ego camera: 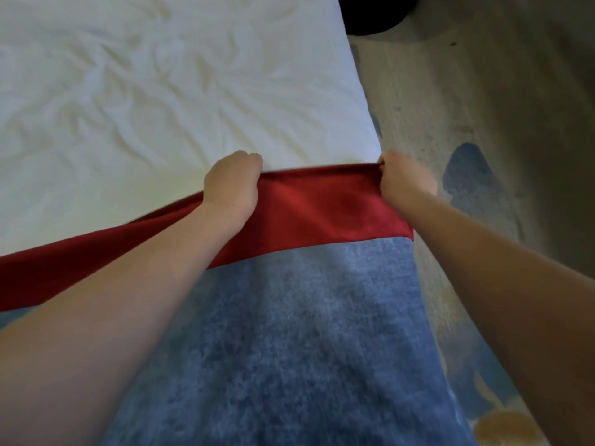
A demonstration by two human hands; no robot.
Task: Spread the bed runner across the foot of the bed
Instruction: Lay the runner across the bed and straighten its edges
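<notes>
A red bed runner (315, 207) lies as a band across the near edge of the bed, running from the bed's right corner down to the left edge of the view. The bed (145, 91) has a wrinkled white sheet. My left hand (233, 183) grips the runner's far edge near the middle of the view. My right hand (404, 180) pinches the runner's far corner at the bed's right edge. Both fists are closed on the cloth. The stretch of runner between my hands is taut and flat; left of my left forearm it is folded and creased.
Blue denim clothing (289, 349) on my body fills the lower middle. To the right of the bed is a pale carpet (483, 140) with blue and tan shapes. A black object (376, 14) sits on the floor at the top, beside the bed.
</notes>
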